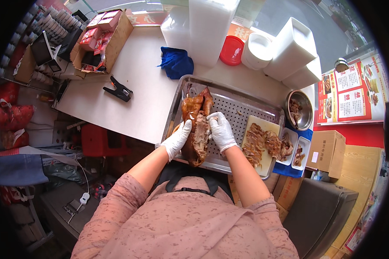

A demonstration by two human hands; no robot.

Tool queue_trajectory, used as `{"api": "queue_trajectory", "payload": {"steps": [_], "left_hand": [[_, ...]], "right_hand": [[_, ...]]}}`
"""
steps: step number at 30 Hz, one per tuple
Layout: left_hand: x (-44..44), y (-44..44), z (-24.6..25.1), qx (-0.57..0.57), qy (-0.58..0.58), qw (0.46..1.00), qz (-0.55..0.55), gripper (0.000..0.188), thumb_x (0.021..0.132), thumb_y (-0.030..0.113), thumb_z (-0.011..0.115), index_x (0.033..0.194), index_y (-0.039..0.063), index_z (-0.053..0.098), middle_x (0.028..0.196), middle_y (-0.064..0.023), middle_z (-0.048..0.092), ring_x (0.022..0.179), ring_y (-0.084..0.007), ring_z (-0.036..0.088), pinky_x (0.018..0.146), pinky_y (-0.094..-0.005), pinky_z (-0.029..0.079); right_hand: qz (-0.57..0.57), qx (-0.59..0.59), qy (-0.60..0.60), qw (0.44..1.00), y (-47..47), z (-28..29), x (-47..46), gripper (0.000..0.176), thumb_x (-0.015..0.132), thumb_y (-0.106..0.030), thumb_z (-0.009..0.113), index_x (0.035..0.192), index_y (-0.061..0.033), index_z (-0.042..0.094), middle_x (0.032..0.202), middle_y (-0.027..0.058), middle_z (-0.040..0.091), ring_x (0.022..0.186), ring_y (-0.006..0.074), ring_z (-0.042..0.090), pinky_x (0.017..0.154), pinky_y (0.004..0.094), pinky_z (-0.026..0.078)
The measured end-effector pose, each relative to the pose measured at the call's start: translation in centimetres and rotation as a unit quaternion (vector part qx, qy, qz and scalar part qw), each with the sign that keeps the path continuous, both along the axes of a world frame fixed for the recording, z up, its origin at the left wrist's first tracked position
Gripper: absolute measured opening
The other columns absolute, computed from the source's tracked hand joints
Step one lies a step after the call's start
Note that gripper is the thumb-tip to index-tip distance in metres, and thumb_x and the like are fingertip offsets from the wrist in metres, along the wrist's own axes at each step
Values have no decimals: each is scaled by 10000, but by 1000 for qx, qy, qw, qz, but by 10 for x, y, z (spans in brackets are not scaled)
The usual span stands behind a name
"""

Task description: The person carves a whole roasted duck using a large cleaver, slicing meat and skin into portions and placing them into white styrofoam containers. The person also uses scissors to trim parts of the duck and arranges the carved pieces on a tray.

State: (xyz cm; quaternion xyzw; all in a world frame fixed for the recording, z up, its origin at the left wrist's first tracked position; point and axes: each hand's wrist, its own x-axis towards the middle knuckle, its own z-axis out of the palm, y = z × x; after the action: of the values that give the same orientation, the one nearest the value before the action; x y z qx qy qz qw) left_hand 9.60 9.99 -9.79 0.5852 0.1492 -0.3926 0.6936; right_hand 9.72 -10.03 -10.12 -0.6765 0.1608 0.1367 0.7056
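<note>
A browned roast duck [191,108] lies lengthwise over the left part of a perforated steel tray [228,105], pale meat exposed along its right side. My left hand [178,137], in a clear plastic glove, grips the bird's left flank with the thumb on top. Also gloved, my right hand [221,131] has its fingers curled against the torn edge of the meat; what lies under those fingertips is hidden. To the right, a cream cutting board [266,163] rests in the tray, bearing sliced duck meat [254,139] in rows.
Beyond the tray's right side are a steel bowl [288,97] of scraps and two small white trays [305,141] with meat. Behind stand tall white container stacks [210,32] and a blue cloth [176,63]. A black stapler [118,90] and an open carton [118,42] occupy the left counter.
</note>
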Motion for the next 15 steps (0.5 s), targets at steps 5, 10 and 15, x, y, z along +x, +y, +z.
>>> {"api": "queue_trajectory", "payload": {"steps": [5,10,15], "left_hand": [[0,1,0,-3,7,1000,2,891,974,766,478,1559,96,430,1459,-130,593,1326,-250,583,1143,-394,448],[0,1,3,-10,3,1000,1,927,953,780,502,1572,96,411,1481,-134,576,1334,-254,578,1140,-408,454],[2,2,7,-18,29,999,-20,966,943,790,524,1628,145,305,1552,-109,490,1391,-249,499,1141,-406,424]], "right_hand": [[-84,54,17,995,-21,16,-18,108,1098,-148,532,1128,-57,582,870,39,587,663,105,611,539,233,503],[29,6,65,997,-27,28,-32,120,1057,-170,620,1097,-59,598,879,27,615,692,80,588,598,246,507],[124,-132,-20,983,-2,33,-56,298,937,-176,779,1165,-86,609,962,74,683,887,160,644,810,324,536]]}}
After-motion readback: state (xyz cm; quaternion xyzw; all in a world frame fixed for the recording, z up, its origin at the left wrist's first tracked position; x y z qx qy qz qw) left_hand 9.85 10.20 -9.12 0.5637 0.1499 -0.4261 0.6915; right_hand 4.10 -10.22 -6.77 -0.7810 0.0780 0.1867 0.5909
